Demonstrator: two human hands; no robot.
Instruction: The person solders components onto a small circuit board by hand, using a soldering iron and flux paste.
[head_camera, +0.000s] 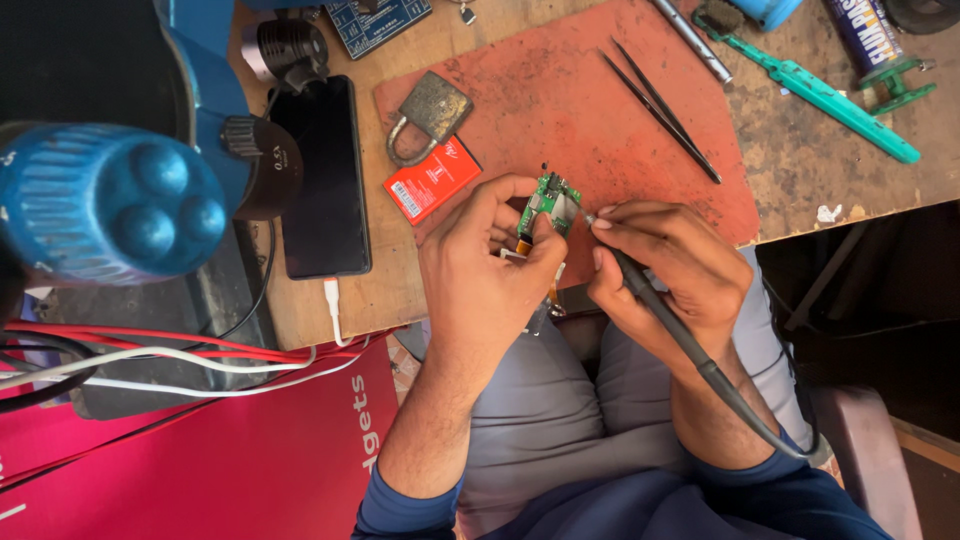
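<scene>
Blue microscope head (110, 200) looms nearest at the left, above the wooden table (480, 40). Farther right lies a red mat (560, 110) with a padlock (425, 115), a red card (432, 178) and black tweezers (660, 110). Left of the mat, a dark phone (325, 180) lies flat. At the mat's near edge, the left hand (485, 270) pinches a small green circuit board (550, 203); the right hand (660, 265) clasps a soldering iron (680, 335), tip touching the board.
</scene>
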